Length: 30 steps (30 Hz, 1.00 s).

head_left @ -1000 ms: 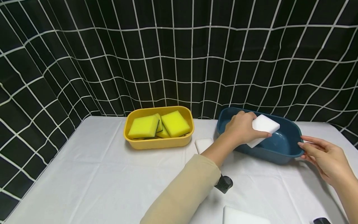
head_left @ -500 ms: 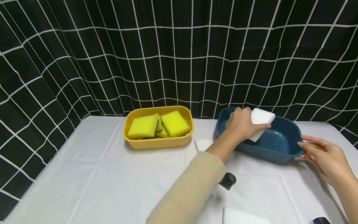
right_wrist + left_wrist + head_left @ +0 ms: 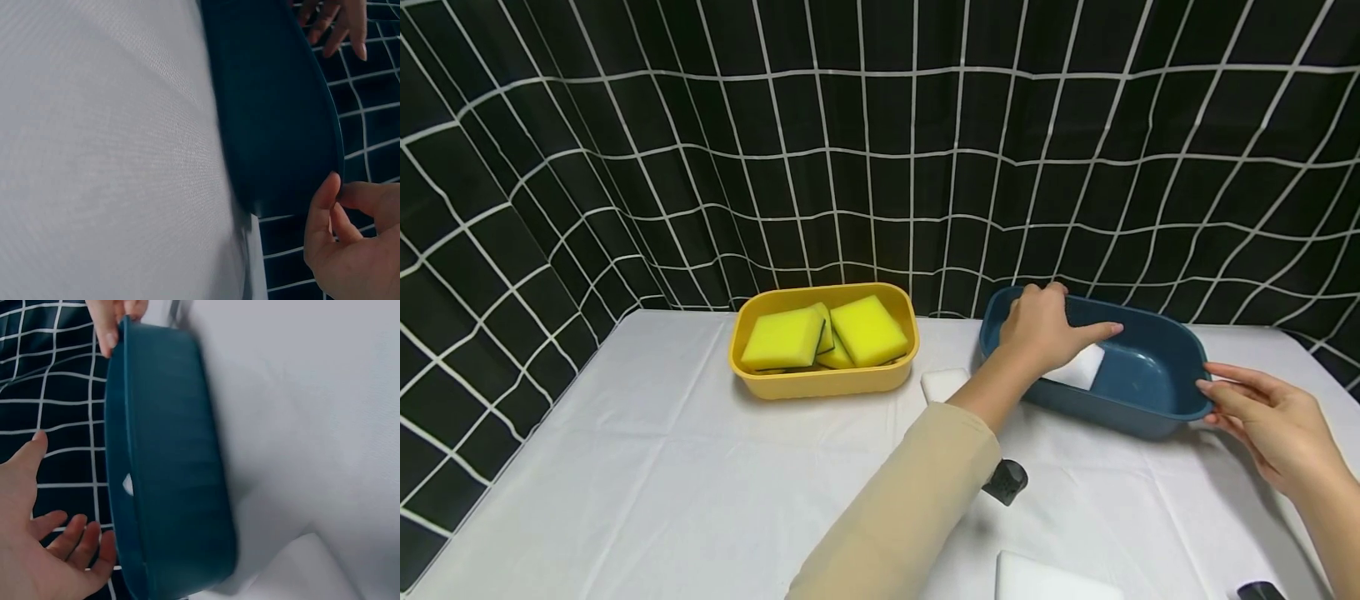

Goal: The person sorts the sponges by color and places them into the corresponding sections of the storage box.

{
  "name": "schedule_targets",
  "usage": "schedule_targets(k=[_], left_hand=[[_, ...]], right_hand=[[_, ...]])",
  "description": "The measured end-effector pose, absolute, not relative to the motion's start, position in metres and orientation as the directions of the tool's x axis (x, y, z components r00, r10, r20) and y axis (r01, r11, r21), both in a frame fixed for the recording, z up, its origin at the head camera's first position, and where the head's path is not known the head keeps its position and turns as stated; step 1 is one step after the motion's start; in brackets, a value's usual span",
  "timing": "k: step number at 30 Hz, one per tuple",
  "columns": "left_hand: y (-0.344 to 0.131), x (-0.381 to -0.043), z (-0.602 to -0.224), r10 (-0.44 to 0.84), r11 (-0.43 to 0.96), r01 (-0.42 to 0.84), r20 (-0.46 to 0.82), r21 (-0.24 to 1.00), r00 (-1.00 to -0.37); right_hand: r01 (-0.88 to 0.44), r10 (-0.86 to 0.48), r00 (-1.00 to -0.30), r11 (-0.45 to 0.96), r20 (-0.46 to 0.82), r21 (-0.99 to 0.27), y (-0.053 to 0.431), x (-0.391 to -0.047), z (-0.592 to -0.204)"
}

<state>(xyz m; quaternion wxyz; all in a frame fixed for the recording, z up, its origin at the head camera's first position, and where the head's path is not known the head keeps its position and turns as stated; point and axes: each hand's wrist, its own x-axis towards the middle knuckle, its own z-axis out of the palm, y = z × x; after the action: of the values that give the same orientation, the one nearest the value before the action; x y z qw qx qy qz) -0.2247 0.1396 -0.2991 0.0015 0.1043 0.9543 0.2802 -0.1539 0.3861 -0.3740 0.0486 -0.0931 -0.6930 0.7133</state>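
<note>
Over the left part of the blue tub (image 3: 1097, 404), my left hand (image 3: 1045, 329) hovers with thumb and fingers spread and nothing between them. Below it a white sponge block (image 3: 1081, 368) lies inside the tub, partly hidden by the hand. In the left wrist view only a small white bit of the block (image 3: 128, 484) shows past the rim. My right hand (image 3: 1281, 421) pinches the tub's right end at the rim, thumb on one side and fingers on the other, as the right wrist view also shows with the hand (image 3: 350, 244).
A yellow tub (image 3: 823, 383) with several yellow sponges (image 3: 868, 331) stands to the left. One white block (image 3: 943, 385) lies between the tubs, and another (image 3: 1056, 579) lies at the front edge. A black-and-white grid curtain (image 3: 880, 167) hangs behind the white-covered table (image 3: 700, 500).
My left hand held the white sponge block above the blue tub, moved it slightly left and down, and let go. The block now lies in the tub. My right hand stays on the rim.
</note>
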Motion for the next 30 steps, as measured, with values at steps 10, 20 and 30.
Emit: schedule_targets(k=[10,20,30], left_hand=[[0.12,-0.22,-0.315,0.254,0.635,0.243,0.099,0.733,-0.962],[0.107,-0.215,-0.329,0.327,0.571,0.355,0.192,0.74,-0.925],[0.095,-0.209,-0.34,0.357,0.538,0.408,0.239,0.738,-0.903]], right_hand=[[0.089,0.221,-0.972,0.01,-0.085,-0.996,0.385,-0.154,-0.372],[0.095,0.224,-0.97,-0.007,-0.094,-0.995,0.381,-0.152,-0.369],[0.075,0.21,-0.975,-0.028,-0.079,-0.997,0.383,-0.152,-0.371]])
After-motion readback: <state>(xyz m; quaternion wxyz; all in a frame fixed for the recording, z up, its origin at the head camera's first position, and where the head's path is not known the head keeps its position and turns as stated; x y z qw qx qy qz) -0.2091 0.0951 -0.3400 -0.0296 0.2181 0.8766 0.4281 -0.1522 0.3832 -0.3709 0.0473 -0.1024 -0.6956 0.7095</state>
